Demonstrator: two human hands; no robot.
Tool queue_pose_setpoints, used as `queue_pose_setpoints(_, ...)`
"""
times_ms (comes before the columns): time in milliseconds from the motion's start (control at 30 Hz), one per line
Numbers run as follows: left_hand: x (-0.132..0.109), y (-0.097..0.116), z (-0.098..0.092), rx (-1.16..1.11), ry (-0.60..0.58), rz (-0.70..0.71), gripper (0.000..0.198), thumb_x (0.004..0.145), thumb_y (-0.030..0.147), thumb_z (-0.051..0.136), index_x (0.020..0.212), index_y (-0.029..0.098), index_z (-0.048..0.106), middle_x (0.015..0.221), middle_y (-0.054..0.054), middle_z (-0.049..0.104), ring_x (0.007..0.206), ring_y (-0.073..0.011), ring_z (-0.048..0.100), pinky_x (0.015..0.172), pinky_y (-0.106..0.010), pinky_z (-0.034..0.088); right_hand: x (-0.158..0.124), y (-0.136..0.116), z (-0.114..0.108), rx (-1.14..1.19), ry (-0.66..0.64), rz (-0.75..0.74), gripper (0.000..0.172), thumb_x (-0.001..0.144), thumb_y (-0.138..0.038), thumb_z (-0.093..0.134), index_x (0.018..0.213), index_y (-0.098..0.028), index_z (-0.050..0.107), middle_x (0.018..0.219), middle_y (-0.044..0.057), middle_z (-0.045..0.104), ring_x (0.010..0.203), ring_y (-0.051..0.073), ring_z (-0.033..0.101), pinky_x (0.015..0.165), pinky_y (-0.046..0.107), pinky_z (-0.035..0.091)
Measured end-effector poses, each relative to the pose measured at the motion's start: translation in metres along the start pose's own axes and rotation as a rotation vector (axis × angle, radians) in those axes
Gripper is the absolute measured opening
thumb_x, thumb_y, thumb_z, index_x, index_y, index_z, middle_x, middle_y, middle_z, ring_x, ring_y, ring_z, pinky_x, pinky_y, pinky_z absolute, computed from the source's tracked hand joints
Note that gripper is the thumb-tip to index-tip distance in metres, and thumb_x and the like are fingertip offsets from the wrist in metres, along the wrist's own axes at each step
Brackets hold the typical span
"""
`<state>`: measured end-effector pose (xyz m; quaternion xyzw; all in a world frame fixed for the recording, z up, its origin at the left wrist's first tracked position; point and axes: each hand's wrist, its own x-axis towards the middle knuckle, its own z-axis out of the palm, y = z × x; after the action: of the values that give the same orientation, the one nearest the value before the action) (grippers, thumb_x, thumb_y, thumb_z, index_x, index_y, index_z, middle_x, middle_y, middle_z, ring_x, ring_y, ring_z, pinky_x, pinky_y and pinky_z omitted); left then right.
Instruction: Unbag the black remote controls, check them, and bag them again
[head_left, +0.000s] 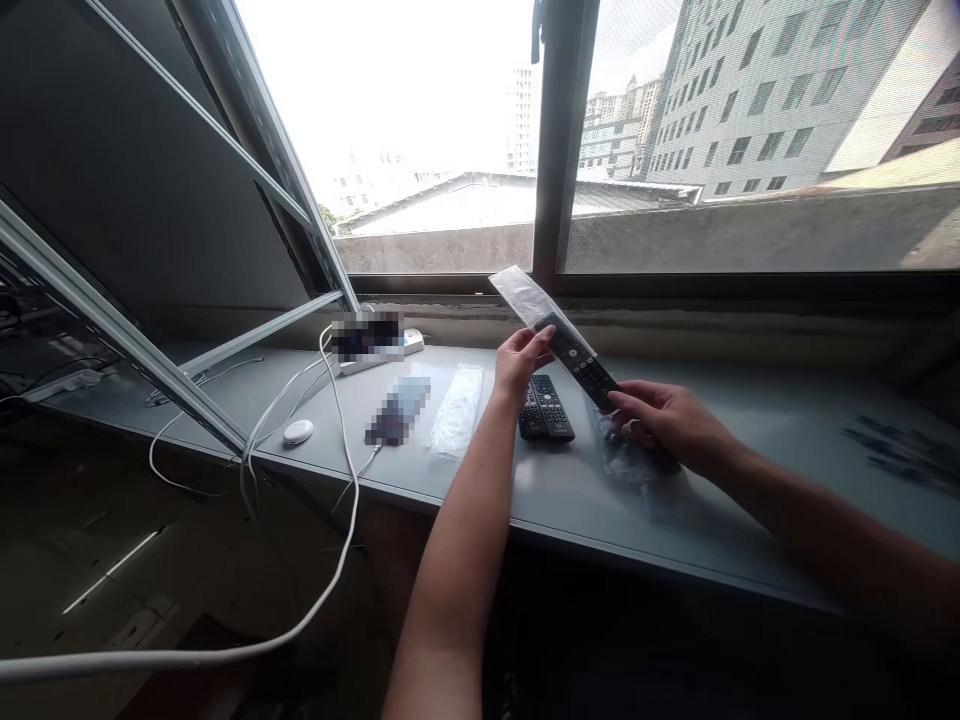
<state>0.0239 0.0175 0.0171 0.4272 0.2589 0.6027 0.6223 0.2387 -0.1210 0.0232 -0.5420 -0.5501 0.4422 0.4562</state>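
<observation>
A black remote control [587, 374] is tilted in the air above the table, its upper end inside a clear plastic sleeve [525, 294]. My left hand [520, 358] pinches the sleeve and the remote near its upper part. The fingers of my right hand [654, 412] are closed on the bare lower end of the remote. Below my left hand, black remotes [547, 412] lie side by side on the table. Clear plastic wrapping [630, 462] lies beneath my right hand. Another stack of clear sleeves [456, 412] rests left of the remotes.
On the grey table [555, 495] are a blurred-out phone [398, 411] with a cable, a white round object [298, 432] and a power strip [412, 342]. A white cable [352, 490] hangs over the front edge. A metal frame [217, 410] stands left; dark items lie far right.
</observation>
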Motion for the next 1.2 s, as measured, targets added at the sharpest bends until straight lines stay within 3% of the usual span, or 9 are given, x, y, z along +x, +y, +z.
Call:
queue_pose_setpoints(267, -0.003, -0.003, 0.004, 0.122, -0.023, -0.011, 0.042, 0.079, 0.052, 0.103, 0.096, 0.021, 0.081, 0.096, -0.006, 0.081, 0.088, -0.0189, 0.075, 0.083, -0.032, 0.058, 0.004, 0.009, -0.004, 0.040, 0.054, -0.002, 0.055, 0.088, -0.065, 0.097, 0.122, -0.022, 0.089, 0.096, 0.012, 0.088, 0.063, 0.018, 0.068, 0.052, 0.028, 0.052)
queue_pose_setpoints(533, -0.001, -0.009, 0.001, 0.207, -0.051, 0.032, 0.050, 0.077, 0.062, 0.102, 0.081, 0.022, 0.073, 0.082, -0.003, 0.075, 0.075, -0.0145, 0.066, 0.069, -0.027, 0.046, 0.002, 0.003, -0.002, 0.047, 0.069, -0.014, 0.058, 0.087, -0.069, 0.097, 0.115, -0.019, 0.088, 0.095, 0.013, 0.088, 0.066, 0.019, 0.071, 0.055, 0.029, 0.056)
queue_pose_setpoints(767, -0.005, -0.005, 0.000, 0.289, -0.168, 0.024, 0.055, 0.077, 0.070, 0.098, 0.082, 0.021, 0.072, 0.086, -0.003, 0.075, 0.077, -0.0143, 0.065, 0.071, -0.028, 0.047, 0.006, 0.010, -0.004, 0.069, 0.078, -0.027, 0.049, 0.090, -0.063, 0.097, 0.114, -0.021, 0.089, 0.099, 0.013, 0.088, 0.091, 0.028, 0.083, 0.057, 0.028, 0.059)
queue_pose_setpoints(1200, -0.013, -0.003, 0.001, 0.373, -0.436, -0.121, 0.059, 0.073, 0.068, 0.100, 0.084, 0.017, 0.074, 0.085, -0.004, 0.071, 0.076, -0.0133, 0.063, 0.076, -0.031, 0.046, 0.008, 0.010, -0.003, 0.109, 0.099, -0.060, 0.049, 0.088, -0.063, 0.099, 0.111, -0.021, 0.088, 0.103, 0.012, 0.087, 0.095, 0.029, 0.084, 0.062, 0.030, 0.062)
